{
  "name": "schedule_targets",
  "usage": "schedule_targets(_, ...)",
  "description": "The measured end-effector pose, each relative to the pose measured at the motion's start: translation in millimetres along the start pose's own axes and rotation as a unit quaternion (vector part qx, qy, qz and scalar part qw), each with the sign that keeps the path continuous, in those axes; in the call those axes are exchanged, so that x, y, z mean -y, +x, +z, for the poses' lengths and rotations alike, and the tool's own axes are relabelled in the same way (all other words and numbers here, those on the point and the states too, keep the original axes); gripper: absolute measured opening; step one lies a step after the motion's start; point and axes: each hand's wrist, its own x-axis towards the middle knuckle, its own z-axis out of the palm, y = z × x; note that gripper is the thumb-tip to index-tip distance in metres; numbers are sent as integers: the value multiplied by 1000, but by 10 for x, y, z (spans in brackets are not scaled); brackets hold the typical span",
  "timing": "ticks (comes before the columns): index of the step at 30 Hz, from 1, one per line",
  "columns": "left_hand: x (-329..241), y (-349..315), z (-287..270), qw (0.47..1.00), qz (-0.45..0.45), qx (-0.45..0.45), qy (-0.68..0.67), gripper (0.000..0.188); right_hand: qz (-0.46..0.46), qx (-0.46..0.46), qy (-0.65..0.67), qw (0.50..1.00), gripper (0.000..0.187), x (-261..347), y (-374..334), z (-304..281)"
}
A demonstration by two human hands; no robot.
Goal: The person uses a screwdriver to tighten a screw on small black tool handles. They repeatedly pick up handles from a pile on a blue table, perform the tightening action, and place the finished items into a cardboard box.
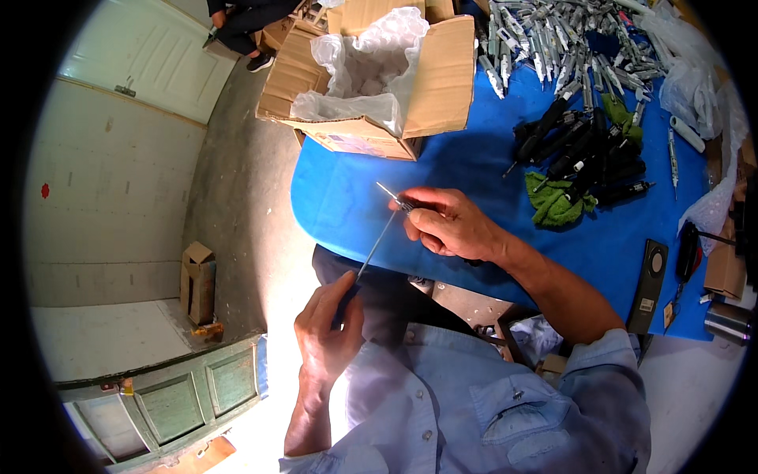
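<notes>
My left hand [328, 328], low and left of the table edge, is closed on the dark blue handle of what looks like a screwdriver [377, 246]. Its long thin metal shaft slants up and to the right, its tip meeting the small part at my right fingers. Over the blue table, my right hand [454, 225] pinches a small dark metal part [407, 203] with a thin bright rod sticking out to the upper left. The rest of that part is hidden by the fingers.
The blue-covered table [339, 186] holds an open cardboard box [442, 87] lined with plastic, a heap of grey pen-like tools [545, 47], black tool bodies [564, 146] and a green cloth [557, 201]. A small carton [197, 283] stands on the floor. Another person [249, 31] sits at the far left.
</notes>
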Motion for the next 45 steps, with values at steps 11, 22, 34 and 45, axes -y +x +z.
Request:
schedule_targets(11,11,-10,8,1000,0,2,5,39,-11,-3,-7,1000,33,-19,8,6)
schedule_targets(22,-3,-17,6,1000,-3,6,6,39,-5,-4,-10,1000,32,-9,8,7)
schedule_targets(34,35,-18,5,1000,-1,5,5,40,-3,-6,-5,1000,33,-7,13,13)
schedule_targets(45,-5,28,-89,965,-206,56,-152,31,-22,-13,-36,999,31,-28,19,13)
